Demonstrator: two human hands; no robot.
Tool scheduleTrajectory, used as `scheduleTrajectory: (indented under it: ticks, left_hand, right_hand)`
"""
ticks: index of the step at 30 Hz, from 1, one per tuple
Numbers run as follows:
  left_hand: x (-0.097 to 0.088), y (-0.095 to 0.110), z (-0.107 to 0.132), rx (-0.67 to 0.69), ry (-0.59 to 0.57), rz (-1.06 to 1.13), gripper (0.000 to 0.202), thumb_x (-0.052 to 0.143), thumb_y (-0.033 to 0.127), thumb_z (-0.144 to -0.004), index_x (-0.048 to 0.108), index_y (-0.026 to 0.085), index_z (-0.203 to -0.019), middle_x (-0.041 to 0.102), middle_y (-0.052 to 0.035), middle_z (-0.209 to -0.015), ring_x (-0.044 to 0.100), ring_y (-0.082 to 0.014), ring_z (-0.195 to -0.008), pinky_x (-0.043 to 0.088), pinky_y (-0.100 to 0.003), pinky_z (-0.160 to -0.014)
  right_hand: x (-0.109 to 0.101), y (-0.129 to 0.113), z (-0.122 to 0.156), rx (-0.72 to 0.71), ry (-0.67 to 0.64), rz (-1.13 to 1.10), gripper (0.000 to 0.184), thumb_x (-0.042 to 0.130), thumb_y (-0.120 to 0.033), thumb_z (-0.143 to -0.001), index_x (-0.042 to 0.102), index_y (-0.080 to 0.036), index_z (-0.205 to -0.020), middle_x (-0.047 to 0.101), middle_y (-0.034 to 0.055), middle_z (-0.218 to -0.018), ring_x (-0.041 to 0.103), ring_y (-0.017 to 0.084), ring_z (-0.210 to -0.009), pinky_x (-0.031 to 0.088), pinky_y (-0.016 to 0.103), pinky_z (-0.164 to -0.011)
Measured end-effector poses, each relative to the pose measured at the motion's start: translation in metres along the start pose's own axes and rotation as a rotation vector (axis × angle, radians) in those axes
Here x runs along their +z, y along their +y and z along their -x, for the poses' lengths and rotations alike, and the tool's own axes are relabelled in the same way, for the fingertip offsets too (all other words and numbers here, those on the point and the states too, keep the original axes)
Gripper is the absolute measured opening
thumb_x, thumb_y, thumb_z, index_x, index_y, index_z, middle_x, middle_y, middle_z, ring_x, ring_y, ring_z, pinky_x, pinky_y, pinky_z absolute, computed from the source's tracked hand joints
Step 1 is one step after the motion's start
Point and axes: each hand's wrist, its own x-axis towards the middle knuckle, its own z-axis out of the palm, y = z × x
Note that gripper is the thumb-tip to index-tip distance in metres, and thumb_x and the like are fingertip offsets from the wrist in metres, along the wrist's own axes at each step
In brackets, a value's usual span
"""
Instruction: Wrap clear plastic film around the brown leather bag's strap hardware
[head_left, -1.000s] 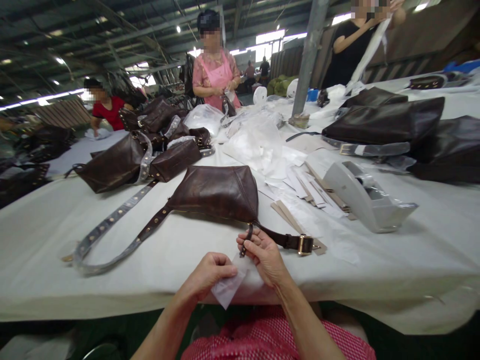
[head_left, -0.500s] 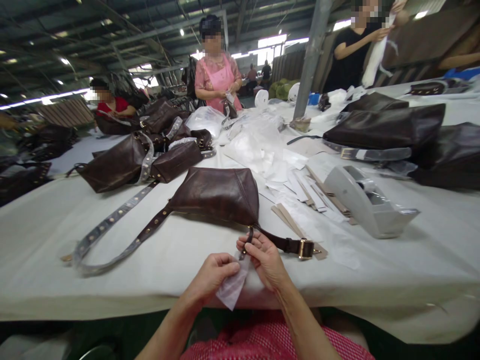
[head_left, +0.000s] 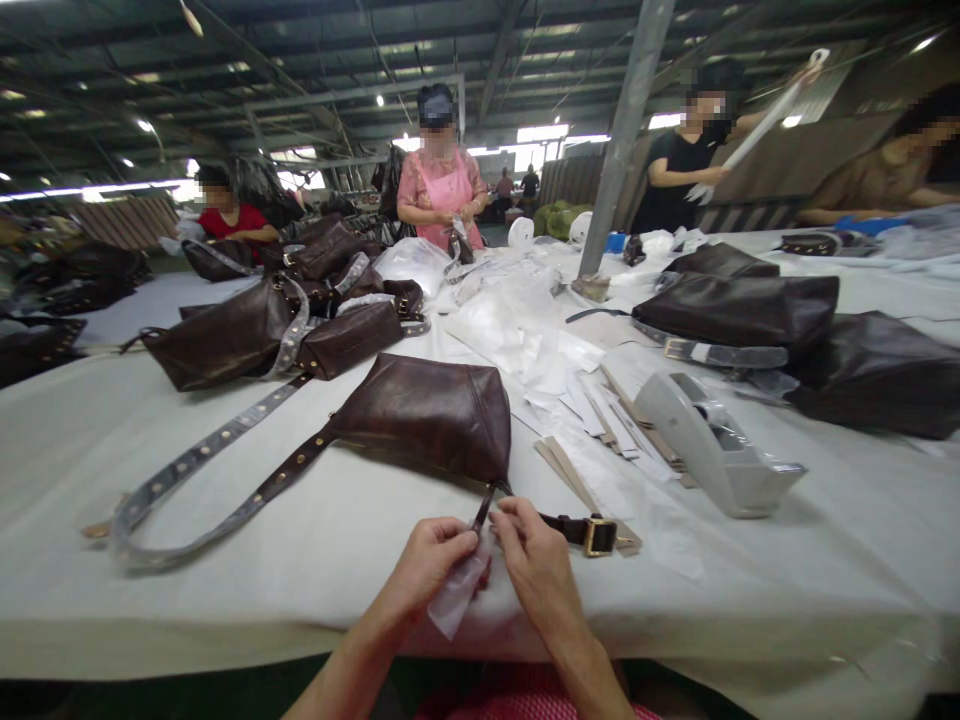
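A dark brown leather bag (head_left: pixel 427 415) lies on its side on the white-covered table in front of me. A narrow leather strip (head_left: pixel 484 508) hangs from its near right corner, with a small piece of clear plastic film (head_left: pixel 454 598) about its lower end. My left hand (head_left: pixel 433 562) pinches film and strip between thumb and fingers. My right hand (head_left: pixel 536 555) is closed just right of the strip, thumb and forefinger close together; whether they grip anything is hidden. Beyond it lies a strap end with a gold buckle (head_left: pixel 600 537). The long studded strap (head_left: pixel 202 470), partly wrapped in plastic, loops left.
A grey tape dispenser (head_left: pixel 712 450) stands at right beside card strips (head_left: pixel 611 420). Plastic sheets (head_left: pixel 510 320) are heaped mid-table. More brown bags lie left (head_left: pixel 225 335) and right (head_left: pixel 742 310). A metal post (head_left: pixel 626 140) rises behind. Several co-workers stand or sit around.
My left hand has moved up the strip, thumb now on it. My right hand has shifted from across the strip to its right side. The whole view has tilted slightly.
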Motion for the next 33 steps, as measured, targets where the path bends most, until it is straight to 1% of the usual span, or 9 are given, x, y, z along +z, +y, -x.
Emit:
scheduleTrajectory:
  ticks: [3, 4, 6, 9, 11, 16, 26, 31, 33]
  left_hand:
    - [-0.003, 0.000, -0.002, -0.025, -0.002, -0.005, 0.036, 0.074, 0.044, -0.057, 0.062, 0.011, -0.068, 0.069, -0.0074, -0.060, 0.061, -0.0159, -0.051, 0.045, -0.026, -0.052]
    - [-0.003, 0.001, -0.002, -0.033, -0.009, -0.011, 0.036, 0.074, 0.044, -0.057, 0.062, 0.011, -0.067, 0.069, -0.0073, -0.060, 0.061, -0.0157, -0.051, 0.045, -0.026, -0.052]
    - [-0.003, 0.003, -0.001, -0.047, -0.033, -0.028, 0.036, 0.074, 0.044, -0.057, 0.062, 0.011, -0.066, 0.068, -0.0069, -0.059, 0.060, -0.0150, -0.050, 0.044, -0.025, -0.052]
    - [-0.003, 0.006, 0.000, -0.061, -0.059, -0.042, 0.037, 0.073, 0.045, -0.056, 0.063, 0.011, -0.065, 0.068, -0.0072, -0.058, 0.060, -0.0147, -0.050, 0.044, -0.026, -0.053]
    - [-0.003, 0.007, -0.002, -0.074, -0.054, -0.050, 0.037, 0.073, 0.045, -0.057, 0.063, 0.011, -0.065, 0.068, -0.0077, -0.058, 0.060, -0.0152, -0.051, 0.044, -0.026, -0.053]
    - [-0.001, 0.008, -0.017, -0.024, -0.027, -0.086, 0.033, 0.070, 0.044, -0.061, 0.061, 0.012, -0.064, 0.068, -0.0078, -0.057, 0.061, -0.0158, -0.051, 0.043, -0.026, -0.052]
    - [0.010, 0.008, -0.036, 0.091, 0.079, -0.060, 0.033, 0.062, 0.046, -0.066, 0.057, 0.014, -0.068, 0.066, -0.0058, -0.057, 0.061, -0.0158, -0.050, 0.044, -0.025, -0.048]
    - [0.012, 0.005, -0.036, 0.107, 0.117, -0.009, 0.032, 0.062, 0.047, -0.068, 0.052, 0.017, -0.069, 0.063, -0.0034, -0.054, 0.059, -0.0161, -0.047, 0.046, -0.027, -0.048]
    - [0.012, 0.005, -0.037, 0.131, 0.128, -0.067, 0.028, 0.060, 0.044, -0.071, 0.051, 0.017, -0.068, 0.062, -0.0029, -0.053, 0.058, -0.0158, -0.047, 0.044, -0.026, -0.048]
  right_hand:
    - [-0.017, -0.003, -0.009, -0.281, 0.234, 0.391, 0.023, 0.043, -0.032, -0.092, 0.064, -0.021, -0.093, 0.068, 0.0110, -0.092, 0.063, 0.026, -0.086, 0.047, 0.037, -0.080]
    - [-0.021, -0.002, -0.014, -0.347, 0.259, 0.473, 0.022, 0.044, -0.029, -0.091, 0.064, -0.020, -0.096, 0.066, 0.0128, -0.099, 0.062, 0.028, -0.093, 0.046, 0.040, -0.086]
    - [-0.026, 0.000, -0.025, -0.411, 0.173, 0.545, 0.028, 0.047, -0.022, -0.088, 0.062, -0.019, -0.111, 0.064, 0.0139, -0.111, 0.059, 0.030, -0.103, 0.046, 0.045, -0.091]
    - [-0.028, 0.008, -0.037, -0.385, -0.074, 0.481, 0.051, 0.043, -0.012, -0.084, 0.048, -0.018, -0.134, 0.062, 0.0114, -0.121, 0.062, 0.026, -0.103, 0.051, 0.042, -0.090]
    - [-0.029, 0.012, -0.040, -0.362, -0.137, 0.437, 0.053, 0.041, -0.009, -0.082, 0.048, -0.019, -0.134, 0.062, 0.0094, -0.124, 0.062, 0.025, -0.107, 0.051, 0.042, -0.093]
    - [-0.033, 0.017, -0.038, -0.330, -0.141, 0.428, 0.045, 0.042, -0.014, -0.084, 0.058, -0.021, -0.125, 0.068, 0.0070, -0.115, 0.065, 0.026, -0.104, 0.052, 0.043, -0.092]
    - [-0.032, 0.017, -0.032, -0.295, -0.218, 0.355, 0.043, 0.046, -0.015, -0.084, 0.058, -0.024, -0.124, 0.071, 0.0054, -0.105, 0.067, 0.024, -0.097, 0.054, 0.039, -0.086]
    - [-0.028, 0.015, -0.024, -0.427, -0.105, 0.381, 0.041, 0.043, -0.015, -0.087, 0.057, -0.021, -0.125, 0.065, 0.0109, -0.115, 0.061, 0.026, -0.106, 0.050, 0.044, -0.094]
    - [-0.026, 0.015, -0.022, -0.434, -0.120, 0.385, 0.040, 0.042, -0.016, -0.088, 0.056, -0.020, -0.125, 0.065, 0.0115, -0.116, 0.061, 0.026, -0.107, 0.050, 0.044, -0.094]
